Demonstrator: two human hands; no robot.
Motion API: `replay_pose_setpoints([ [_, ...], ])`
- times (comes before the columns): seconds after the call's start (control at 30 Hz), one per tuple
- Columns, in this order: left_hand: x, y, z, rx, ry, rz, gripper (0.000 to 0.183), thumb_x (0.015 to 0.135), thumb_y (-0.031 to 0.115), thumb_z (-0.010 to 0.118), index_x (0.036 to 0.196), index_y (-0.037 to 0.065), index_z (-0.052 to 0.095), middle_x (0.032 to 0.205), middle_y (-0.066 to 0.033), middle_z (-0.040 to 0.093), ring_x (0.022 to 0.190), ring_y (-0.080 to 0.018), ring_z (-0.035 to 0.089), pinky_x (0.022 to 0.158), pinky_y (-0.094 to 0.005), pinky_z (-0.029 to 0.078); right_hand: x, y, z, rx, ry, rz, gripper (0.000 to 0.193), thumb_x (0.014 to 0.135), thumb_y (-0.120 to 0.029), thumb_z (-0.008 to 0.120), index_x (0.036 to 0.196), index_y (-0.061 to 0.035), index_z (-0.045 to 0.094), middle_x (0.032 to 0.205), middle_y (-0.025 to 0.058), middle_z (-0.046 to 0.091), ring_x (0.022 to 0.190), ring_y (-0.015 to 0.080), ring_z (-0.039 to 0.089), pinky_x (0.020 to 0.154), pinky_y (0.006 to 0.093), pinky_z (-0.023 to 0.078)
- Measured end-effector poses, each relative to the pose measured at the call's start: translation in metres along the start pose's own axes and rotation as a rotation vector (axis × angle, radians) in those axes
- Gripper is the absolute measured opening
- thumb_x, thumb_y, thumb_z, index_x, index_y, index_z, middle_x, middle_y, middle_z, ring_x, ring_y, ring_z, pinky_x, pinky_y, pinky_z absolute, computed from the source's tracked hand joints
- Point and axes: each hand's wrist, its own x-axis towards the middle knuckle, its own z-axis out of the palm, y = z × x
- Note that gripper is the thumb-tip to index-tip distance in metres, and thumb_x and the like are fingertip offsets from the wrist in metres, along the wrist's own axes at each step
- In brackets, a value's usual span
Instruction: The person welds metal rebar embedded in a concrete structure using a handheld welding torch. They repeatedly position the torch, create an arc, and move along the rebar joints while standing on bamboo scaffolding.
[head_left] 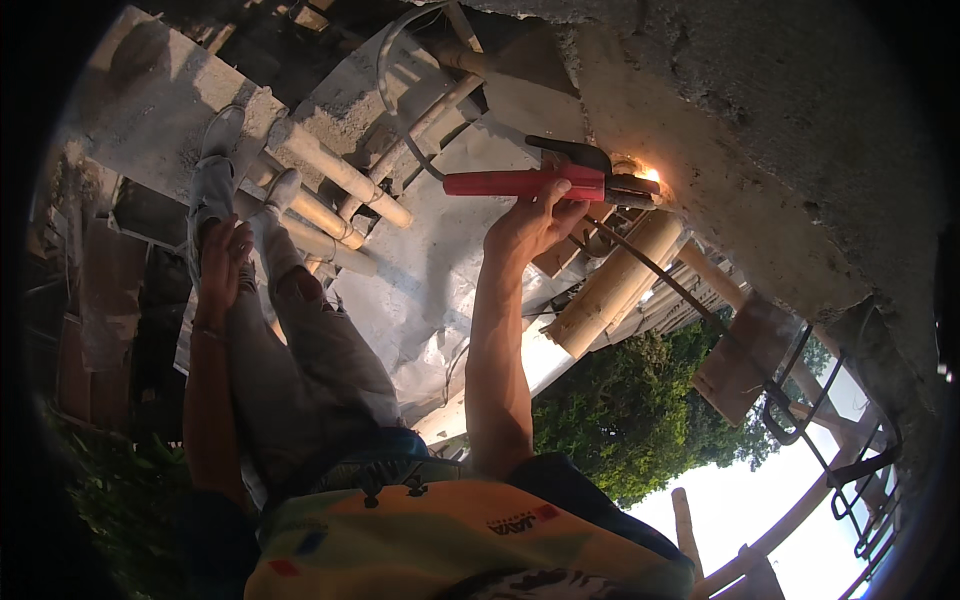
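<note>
My right hand [537, 222] is wrapped around the red handle of a welding electrode holder [520, 184], which lies almost level. A grey cable [388, 95] runs from the handle's left end. The holder's dark jaws [632, 190] are close against a rough concrete face. A bright orange-white glow [652, 174] burns beside them; the glare hides the exact contact. Down at the left, my left hand [226, 255] is next to my lower leg in grey trousers [285, 330]. Its fingers look stretched out, with nothing visible in them.
Rough concrete [740, 150] slopes across the upper right. Bamboo poles [345, 175] and a board [170, 90] are under and around my feet. Near the glow are a thick bamboo pole [615, 285] and a thin rod [655, 265]. Bent steel bars [815, 400] hang at right, above trees [620, 410].
</note>
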Motion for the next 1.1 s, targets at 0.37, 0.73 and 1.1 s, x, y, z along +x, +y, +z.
replay_pose_setpoints([
  [0.37, -0.037, 0.066, 0.057, 0.137, 0.028, 0.381, 0.041, 0.103, 0.032, 0.056, 0.131, 0.003, 0.055, 0.121, -0.0103, 0.064, 0.109, -0.0197, 0.063, 0.096, -0.0339, 0.049, -0.092, -0.049, -0.034, 0.313, -0.402, 0.470, 0.036, 0.104, -0.034, 0.053, 0.128, -0.0074, 0.050, 0.106, 0.0083, 0.061, 0.091, 0.0182, 0.060, 0.080, 0.0341, 0.050],
  [0.73, -0.151, 0.230, 0.203, 0.375, 0.036, 0.895, 0.032, 0.101, 0.024, 0.060, 0.123, 0.001, 0.060, 0.112, -0.0083, 0.066, 0.099, -0.0157, 0.063, 0.090, -0.0318, 0.049, -0.132, -0.083, -0.074, 0.324, -0.455, 0.595, 0.054, 0.084, -0.023, 0.081, 0.122, -0.0096, 0.045, 0.090, 0.0012, 0.055, 0.065, 0.0096, 0.052, 0.054, 0.0241, 0.043],
  [1.1, -0.251, 0.209, 0.323, 1.505, -1.086, 0.544, 0.058, 0.087, 0.044, 0.072, 0.120, -0.003, 0.060, 0.104, -0.0221, 0.068, 0.098, -0.0323, 0.068, 0.087, -0.0402, 0.052, -0.149, -0.092, -0.096, 0.918, -0.169, 0.383, 0.065, 0.080, -0.056, 0.079, 0.110, -0.0057, 0.051, 0.088, 0.0049, 0.058, 0.073, 0.0167, 0.060, 0.063, 0.0327, 0.053],
])
